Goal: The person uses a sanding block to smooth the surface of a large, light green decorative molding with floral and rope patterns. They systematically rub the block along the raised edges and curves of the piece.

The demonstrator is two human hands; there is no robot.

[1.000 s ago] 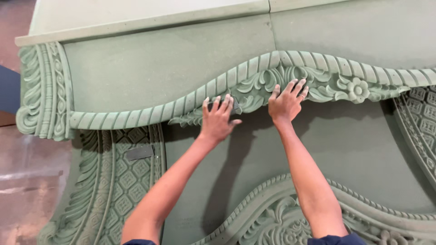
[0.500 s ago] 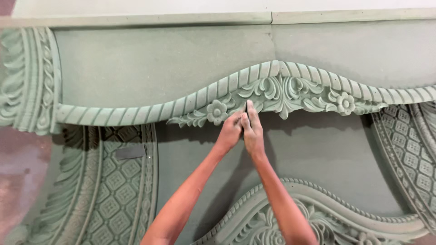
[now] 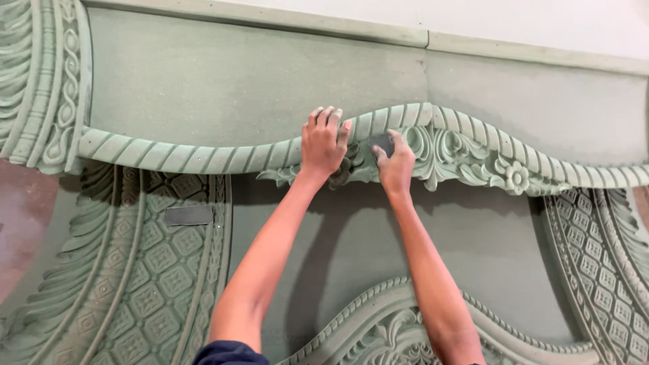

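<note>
Our left hand lies flat, fingers spread, steadying the rope moulding. Our right hand pinches a dark pad against the carving; we'd best press lightly and follow the grooves.

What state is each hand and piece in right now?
Left hand: flat, fingers spread over the rope moulding.
Right hand: pinching a small dark sanding pad against the floral carving.
Dark rectangular piece: lying loose on the lattice panel.
Carved green panel: matte, evenly coated.
</note>
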